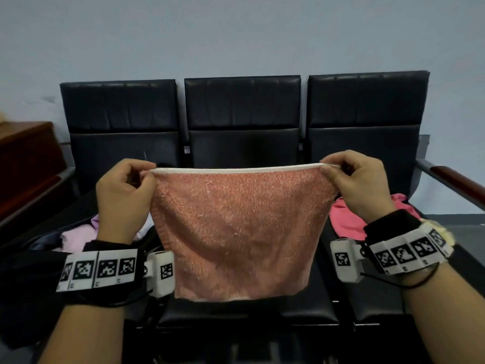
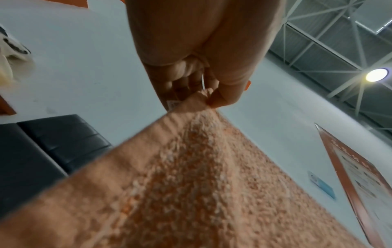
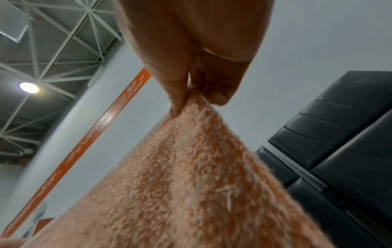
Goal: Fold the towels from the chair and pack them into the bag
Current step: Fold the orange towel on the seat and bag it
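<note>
A person's left hand (image 1: pixel 123 191) and right hand (image 1: pixel 358 179) each pinch a top corner of an orange towel (image 1: pixel 240 232), holding it taut in the air above the middle seat of a row of black chairs (image 1: pixel 242 106). To fold it well, the white top hem should stay level as the corners are brought together. A pink towel (image 1: pixel 343 219) waits on the right seat.

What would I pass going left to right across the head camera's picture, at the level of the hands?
Wooden cabinet → left hand → orange towel → right hand → pink towel → wooden armrest.
</note>
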Motion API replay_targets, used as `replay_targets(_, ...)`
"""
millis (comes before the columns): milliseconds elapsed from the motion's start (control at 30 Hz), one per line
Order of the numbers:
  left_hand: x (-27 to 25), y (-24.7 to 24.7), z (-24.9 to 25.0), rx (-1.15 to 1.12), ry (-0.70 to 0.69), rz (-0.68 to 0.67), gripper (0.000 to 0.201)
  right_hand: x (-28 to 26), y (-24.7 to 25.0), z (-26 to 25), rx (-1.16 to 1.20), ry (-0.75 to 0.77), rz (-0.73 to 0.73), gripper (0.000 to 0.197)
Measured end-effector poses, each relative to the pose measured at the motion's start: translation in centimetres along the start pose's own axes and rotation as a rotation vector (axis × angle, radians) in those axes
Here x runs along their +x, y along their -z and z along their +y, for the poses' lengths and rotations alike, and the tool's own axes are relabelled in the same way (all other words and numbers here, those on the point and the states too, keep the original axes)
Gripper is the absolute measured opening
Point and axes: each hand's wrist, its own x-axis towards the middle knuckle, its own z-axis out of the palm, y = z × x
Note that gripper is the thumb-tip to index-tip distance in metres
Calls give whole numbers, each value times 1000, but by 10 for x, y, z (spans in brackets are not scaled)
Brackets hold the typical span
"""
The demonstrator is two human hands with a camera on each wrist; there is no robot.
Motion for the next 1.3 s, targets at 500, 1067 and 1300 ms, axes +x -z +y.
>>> replay_targets(500, 44, -60, -66, 105, -52, -88, 18, 49, -49, 56, 58, -119, 24, 16)
replay_targets(1067, -113, -31, -148, 165, 566, -992, 27, -155, -58, 137, 177, -650, -772, 9)
replay_targets(1300, -120, -43, -168, 146, 671, -966, 22, -156, -75, 157, 204, -735, -644, 8)
